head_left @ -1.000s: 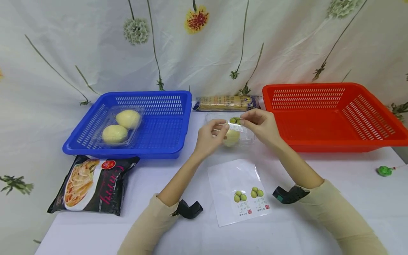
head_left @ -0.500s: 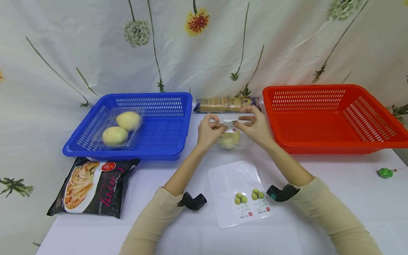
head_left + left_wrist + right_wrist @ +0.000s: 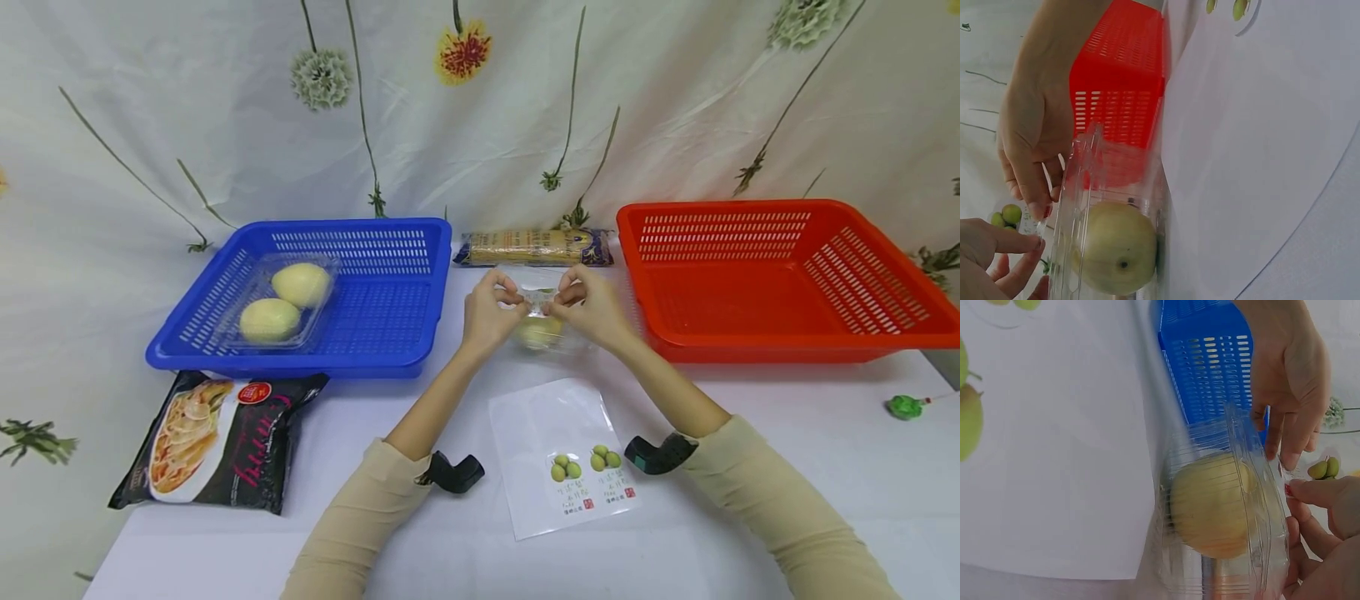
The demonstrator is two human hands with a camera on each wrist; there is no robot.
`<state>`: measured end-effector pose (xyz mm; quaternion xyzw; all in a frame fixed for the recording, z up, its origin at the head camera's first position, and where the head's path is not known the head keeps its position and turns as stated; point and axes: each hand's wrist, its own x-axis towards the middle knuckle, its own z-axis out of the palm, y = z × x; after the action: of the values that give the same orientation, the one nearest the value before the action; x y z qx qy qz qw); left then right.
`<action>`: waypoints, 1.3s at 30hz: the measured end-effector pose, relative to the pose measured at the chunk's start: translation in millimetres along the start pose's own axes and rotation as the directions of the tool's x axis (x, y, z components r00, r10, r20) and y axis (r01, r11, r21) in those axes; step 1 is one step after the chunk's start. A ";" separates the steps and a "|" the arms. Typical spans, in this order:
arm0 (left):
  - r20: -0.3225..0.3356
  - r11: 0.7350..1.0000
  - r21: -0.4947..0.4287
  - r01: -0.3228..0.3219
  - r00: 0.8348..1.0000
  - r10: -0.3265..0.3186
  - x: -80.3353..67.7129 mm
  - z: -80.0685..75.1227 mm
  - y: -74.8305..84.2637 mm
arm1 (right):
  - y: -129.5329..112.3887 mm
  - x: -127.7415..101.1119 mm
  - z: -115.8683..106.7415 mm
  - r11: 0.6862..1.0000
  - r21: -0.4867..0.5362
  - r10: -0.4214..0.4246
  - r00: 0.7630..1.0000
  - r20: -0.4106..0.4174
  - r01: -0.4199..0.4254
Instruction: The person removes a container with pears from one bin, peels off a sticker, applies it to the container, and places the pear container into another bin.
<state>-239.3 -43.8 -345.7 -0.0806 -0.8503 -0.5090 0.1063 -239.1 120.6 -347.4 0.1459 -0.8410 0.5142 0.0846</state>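
Note:
In the head view, my left hand [image 3: 491,315] and right hand [image 3: 591,310] face each other above a clear plastic fruit box [image 3: 573,340]. Between them they pinch a small transparent sticker [image 3: 538,298] by its two ends, thumb against forefinger. Green fruit and lettering are printed on the sticker [image 3: 1007,215], which the left wrist view shows just above the lid. Inside the box rests a pale yellow-green round melon [image 3: 1210,506]. Nearer me lies a white sticker sheet [image 3: 547,433] with two fruit stickers on it.
A blue basket [image 3: 375,364] at left holds another clear box with two yellow melons [image 3: 272,319]. The red basket [image 3: 780,342] stands at right. A noodle packet [image 3: 532,247] lies behind, a black food bag [image 3: 217,442] at front left, and a small green object [image 3: 905,407] at far right.
Both hands have lowered the sticker toward the box lid, and the right hand has drawn closer to the left. The sticker has tilted between the fingers. The baskets and sheet stay put.

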 end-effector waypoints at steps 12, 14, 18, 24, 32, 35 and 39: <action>0.057 0.999 0.034 0.003 0.998 -0.005 -6.5 0.9 -1.8 | 3.0 2.0 -0.7 0.999 0.006 0.032 0.999 0.013 -0.032; 0.063 1.000 0.026 0.012 0.998 -0.014 -7.4 1.1 -1.1 | 4.4 2.4 -1.5 0.999 0.009 0.035 0.999 0.020 -0.036; 0.066 0.999 0.030 0.013 0.998 -0.015 -6.9 2.3 -1.5 | 6.1 0.8 -2.8 1.000 0.021 0.015 1.000 0.024 -0.015; 0.068 0.998 0.057 -0.005 0.998 0.001 -4.2 5.5 -2.9 | 6.6 -2.5 -3.4 0.999 0.013 -0.045 0.999 0.030 0.044; 0.044 0.998 0.066 0.008 0.999 -0.011 -3.5 9.2 -3.3 | 8.7 -3.1 -3.2 0.998 -0.005 -0.066 0.997 0.034 0.066; 0.038 0.998 0.066 0.004 0.999 -0.006 -3.7 9.6 -3.6 | 8.7 -3.2 -3.1 0.998 -0.005 -0.063 0.997 0.035 0.064; 0.035 0.998 0.061 0.000 0.999 -0.002 -4.0 9.7 -4.0 | 9.3 -3.5 -3.1 0.998 -0.007 -0.069 0.997 0.033 0.069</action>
<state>-237.4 -37.2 -354.6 -0.0861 -0.8672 -0.4815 0.0935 -238.8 127.8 -354.8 0.1827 -0.8389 0.5049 0.0893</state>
